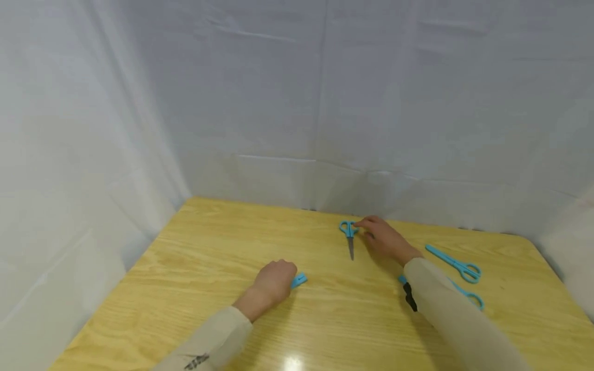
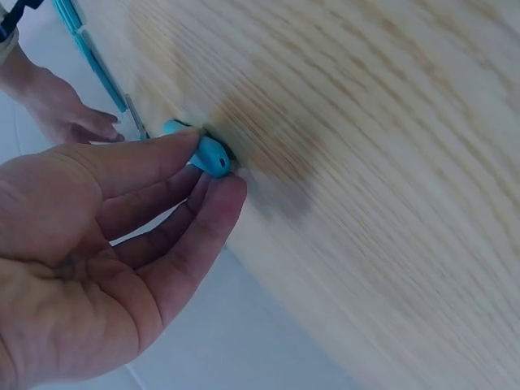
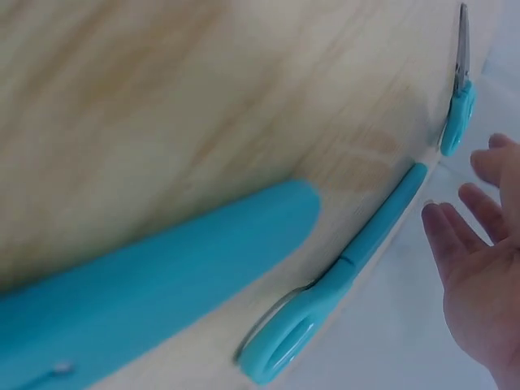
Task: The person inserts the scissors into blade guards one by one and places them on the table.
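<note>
My left hand (image 1: 275, 281) pinches a small light-blue scissors cover (image 2: 214, 158) between thumb and fingertips, low over the wooden table. In the head view only one end of the cover shows past the knuckles. Toward the far edge lies a pair of scissors (image 1: 350, 235) with blue handles and bare grey blades pointing back at me. My right hand (image 1: 385, 238) is beside its handles, index finger reaching to the right loop. The right wrist view shows those fingers loosely spread, with nothing held.
To the right lies a pair of covered blue scissors (image 1: 452, 262), its loops toward the right. Nearer, a second covered pair (image 1: 475, 299) is partly hidden beneath my right sleeve (image 1: 441, 293). White sheeting (image 1: 287, 103) hangs behind the table (image 1: 209, 232) and at its sides.
</note>
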A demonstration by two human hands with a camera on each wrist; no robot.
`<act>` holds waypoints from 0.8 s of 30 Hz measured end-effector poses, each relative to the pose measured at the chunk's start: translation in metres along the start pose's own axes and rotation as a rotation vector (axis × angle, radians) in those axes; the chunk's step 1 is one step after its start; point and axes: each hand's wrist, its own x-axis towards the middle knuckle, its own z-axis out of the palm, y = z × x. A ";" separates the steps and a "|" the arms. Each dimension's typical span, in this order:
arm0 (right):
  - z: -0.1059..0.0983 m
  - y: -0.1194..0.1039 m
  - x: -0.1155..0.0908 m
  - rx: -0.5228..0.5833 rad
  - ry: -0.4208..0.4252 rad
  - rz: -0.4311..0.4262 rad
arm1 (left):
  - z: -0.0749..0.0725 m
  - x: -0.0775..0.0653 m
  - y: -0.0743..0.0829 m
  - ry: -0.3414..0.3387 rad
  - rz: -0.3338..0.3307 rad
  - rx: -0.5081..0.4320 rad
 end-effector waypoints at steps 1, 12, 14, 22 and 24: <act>0.001 0.000 0.002 -0.003 0.005 -0.004 | 0.001 0.000 0.001 -0.001 0.007 0.013; 0.003 0.002 0.011 -0.055 -0.005 0.019 | -0.001 0.002 0.017 -0.047 0.006 0.045; 0.002 0.003 0.010 -0.062 -0.004 0.023 | -0.001 0.001 0.019 -0.047 0.005 0.044; 0.004 -0.001 0.008 -0.107 -0.022 0.002 | -0.002 -0.002 0.023 -0.013 0.032 0.064; 0.004 -0.006 0.009 -0.101 -0.047 0.025 | -0.002 -0.003 0.023 -0.017 0.031 0.065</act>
